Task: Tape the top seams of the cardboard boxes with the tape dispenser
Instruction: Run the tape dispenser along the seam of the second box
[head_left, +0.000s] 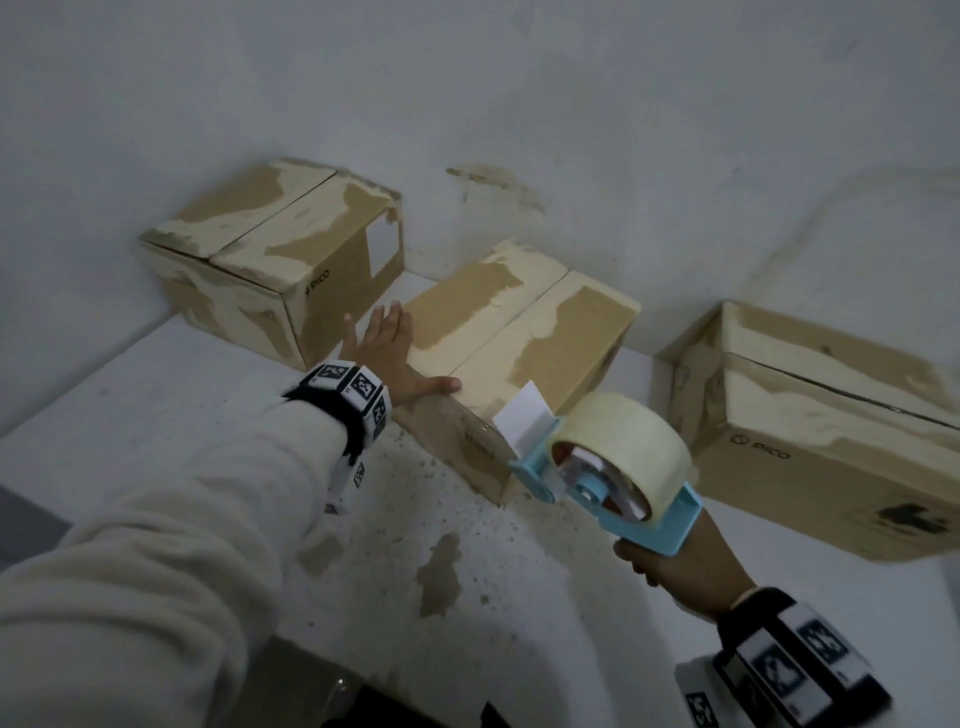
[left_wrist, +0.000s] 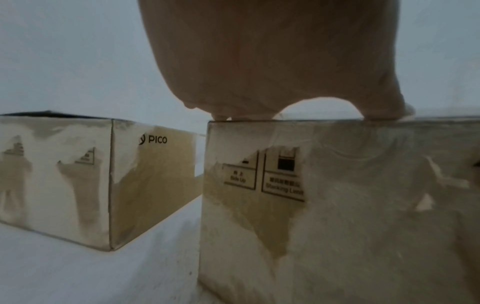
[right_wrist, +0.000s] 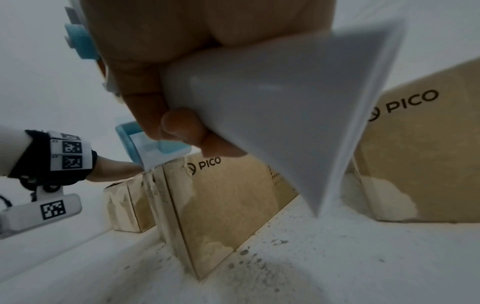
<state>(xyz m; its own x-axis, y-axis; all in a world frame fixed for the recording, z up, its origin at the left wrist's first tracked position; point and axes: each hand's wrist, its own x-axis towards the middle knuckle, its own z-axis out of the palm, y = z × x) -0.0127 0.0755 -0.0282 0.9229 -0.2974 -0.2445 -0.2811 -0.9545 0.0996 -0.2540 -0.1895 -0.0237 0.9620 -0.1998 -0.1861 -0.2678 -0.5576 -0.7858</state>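
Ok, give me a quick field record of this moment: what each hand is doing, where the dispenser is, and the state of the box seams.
left hand: flat, fingers straight, pressing the top of the middle box at its near left corner
right hand: grips the handle of the tape dispenser
dispenser position: front end at the middle box's near top edge, by the seam
middle box seam: no fresh tape visible along it
left box: flaps closed, untouched
right box: dark gap along its seam
surface: white table, stained
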